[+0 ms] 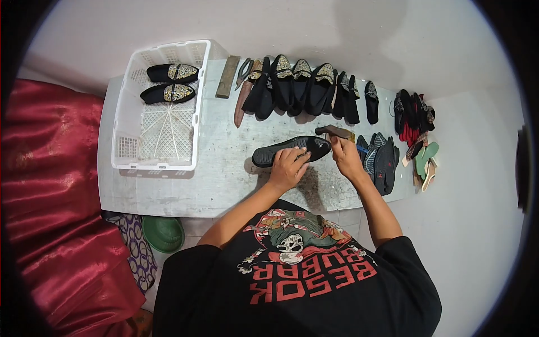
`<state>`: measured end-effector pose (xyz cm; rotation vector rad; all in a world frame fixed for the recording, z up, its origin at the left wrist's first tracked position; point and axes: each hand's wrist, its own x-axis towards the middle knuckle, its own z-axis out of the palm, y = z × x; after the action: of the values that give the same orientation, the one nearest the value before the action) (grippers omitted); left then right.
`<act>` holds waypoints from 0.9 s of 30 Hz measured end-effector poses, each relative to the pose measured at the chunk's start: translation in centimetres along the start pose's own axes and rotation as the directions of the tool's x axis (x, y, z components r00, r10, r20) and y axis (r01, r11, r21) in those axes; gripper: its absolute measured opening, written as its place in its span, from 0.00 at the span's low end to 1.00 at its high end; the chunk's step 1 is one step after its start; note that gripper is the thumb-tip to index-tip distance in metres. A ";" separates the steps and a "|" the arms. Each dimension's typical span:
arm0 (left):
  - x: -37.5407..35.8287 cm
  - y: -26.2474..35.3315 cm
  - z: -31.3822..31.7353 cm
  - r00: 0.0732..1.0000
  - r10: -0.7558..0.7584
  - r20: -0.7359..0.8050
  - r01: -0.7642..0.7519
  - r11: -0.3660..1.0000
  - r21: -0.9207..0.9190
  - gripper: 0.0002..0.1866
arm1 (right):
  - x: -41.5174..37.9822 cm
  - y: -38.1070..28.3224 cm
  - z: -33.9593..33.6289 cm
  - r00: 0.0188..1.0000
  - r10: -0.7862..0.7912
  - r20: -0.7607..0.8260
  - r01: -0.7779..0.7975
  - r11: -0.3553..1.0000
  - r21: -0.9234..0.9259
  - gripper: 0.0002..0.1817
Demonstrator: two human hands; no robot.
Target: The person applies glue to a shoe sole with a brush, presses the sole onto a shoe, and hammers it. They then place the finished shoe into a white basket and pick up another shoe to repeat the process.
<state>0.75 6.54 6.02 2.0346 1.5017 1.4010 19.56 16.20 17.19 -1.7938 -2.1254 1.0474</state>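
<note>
A black shoe [266,156] lies sole up on the table in front of me. My left hand [289,168] rests across the sole with its fingers spread over it, holding it against the tabletop. Over the shoe's right end, my right hand [347,157] is closed round the handle of what looks like a hammer [333,131], its dark head just above the shoe. Most of the handle is hidden in the fist. Just right of that hand sit several dark patterned soles [384,163].
On the grey table [224,185], a white plastic basket [118,154] holds two black shoes with gold decoration [171,93]. Along the wall stand several similar shoes [283,84], pincers [245,70] and a wooden block [227,77]. Green pieces [425,160] lie far right.
</note>
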 end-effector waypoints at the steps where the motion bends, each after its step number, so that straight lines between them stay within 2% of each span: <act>1: -0.1 -0.1 0.0 1.000 -0.003 0.003 0.003 1.000 0.002 0.18 | 0.3 0.6 0.8 0.999 -0.047 0.003 0.047 0.999 -0.025 0.32; 4: 0.0 -0.1 0.4 1.000 -0.024 0.020 0.024 1.000 0.013 0.19 | 1.0 0.6 0.6 0.994 -0.106 -0.008 0.104 0.989 -0.104 0.33; 6: -0.3 -0.3 0.2 0.999 -0.014 0.050 0.014 1.000 -0.004 0.19 | 1.1 -0.8 0.0 0.990 -0.125 0.064 0.133 0.982 -0.134 0.31; 7: -0.3 -0.3 0.1 0.999 -0.016 0.047 0.015 1.000 0.004 0.19 | 0.5 -2.1 0.0 0.996 -0.088 0.016 0.089 0.994 -0.070 0.35; 11: -0.8 -0.3 0.4 0.999 -0.026 0.023 0.026 1.000 0.017 0.19 | -0.1 -2.6 1.4 0.996 -0.088 -0.024 0.088 0.996 -0.004 0.36; 14: -0.4 -0.6 0.4 1.000 -0.018 0.022 0.018 1.000 -0.004 0.18 | 0.9 -2.9 0.7 0.992 0.017 0.124 -0.001 0.991 -0.131 0.37; 15: -0.6 -0.5 0.3 0.999 0.002 0.038 -0.002 1.000 0.000 0.18 | 0.7 -3.2 0.9 0.997 -0.039 0.062 0.046 0.994 -0.102 0.38; 18: -0.5 -0.4 0.3 0.999 0.010 0.032 -0.010 1.000 0.028 0.19 | 0.2 -3.6 1.8 0.997 -0.077 -0.013 0.077 0.995 -0.059 0.38; 20: -0.6 -0.3 0.1 0.999 -0.017 0.051 0.016 1.000 0.022 0.20 | 1.3 -1.8 2.6 0.996 -0.088 0.032 0.092 0.989 -0.120 0.37; 22: -0.2 -0.2 0.0 0.998 -0.031 0.060 0.030 0.999 0.019 0.21 | 1.4 -4.2 1.2 0.989 -0.022 0.146 0.046 0.985 -0.164 0.36; 26: -0.1 -0.1 -0.1 0.999 -0.022 0.041 0.022 1.000 0.021 0.22 | 0.9 -4.4 2.8 0.996 -0.072 0.055 0.077 0.993 -0.092 0.36; 27: -0.4 0.0 -0.1 0.999 -0.025 0.042 0.024 1.000 0.019 0.22 | 0.8 -4.6 2.9 0.988 -0.081 0.132 0.095 0.990 -0.105 0.36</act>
<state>0.69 6.19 5.83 2.0361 1.5227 1.3320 14.13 15.67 17.56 -1.7038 -2.3587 1.0692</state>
